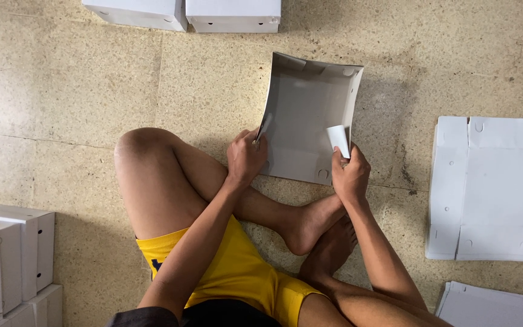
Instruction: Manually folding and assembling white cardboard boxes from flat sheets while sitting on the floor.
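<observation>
1. I sit cross-legged on the stone floor (pixel 92 91), and the half-folded white cardboard box (pixel 307 115) lies in the upper middle of the frame, just before my feet.
2. My left hand (pixel 244 158) is closed on the left side flap (pixel 264 127); the fingers pinch it between thumb and fingertips.
3. My right hand (pixel 350 175) is closed on the small right flap (pixel 338 140), which bends upward.
4. To fold well, I think both flaps should rise together, with pressure along the crease lines, so the walls stand straight.
5. A flat cardboard sheet (pixel 491 188) lies at the right; finished boxes (pixel 7 254) are stacked at lower left, and two more boxes (pixel 183 12) sit at the top.
</observation>
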